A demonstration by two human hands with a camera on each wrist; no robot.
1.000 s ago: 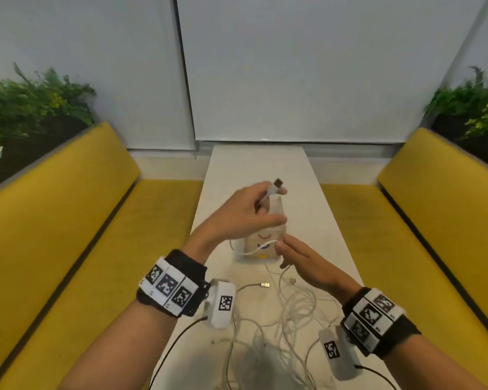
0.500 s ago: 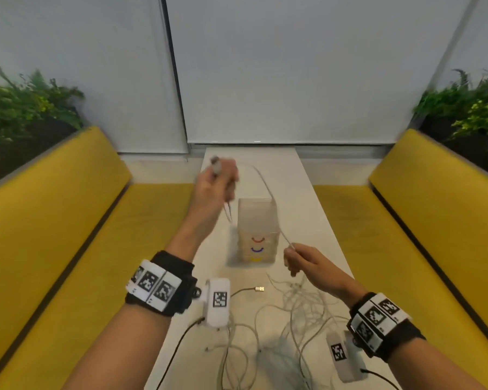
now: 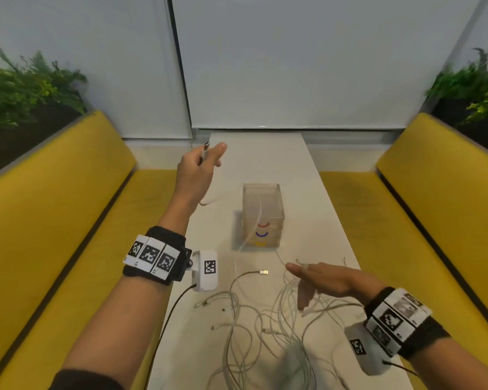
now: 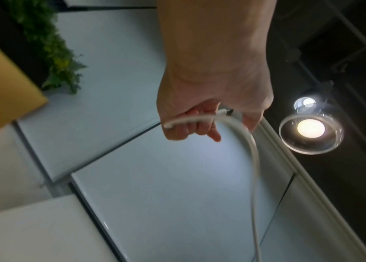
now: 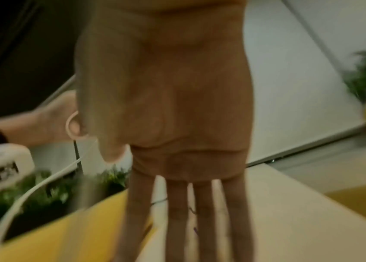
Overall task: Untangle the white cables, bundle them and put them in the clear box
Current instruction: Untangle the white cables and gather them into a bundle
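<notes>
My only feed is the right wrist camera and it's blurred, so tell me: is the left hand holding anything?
Observer: Yes. The left hand is raised over the white table, with its fingers curled round the plug end of a white cable.
Operator: Where is the box from there?
Observer: The clear plastic box stands upright on the table, to the right of that hand and lower. A white strand shows through its wall, but I cannot tell whether it is inside or behind.
Operator: And the other cables?
Observer: A tangled pile of white cables lies loose on the table's near end. The right hand is flat and open above it.
</notes>
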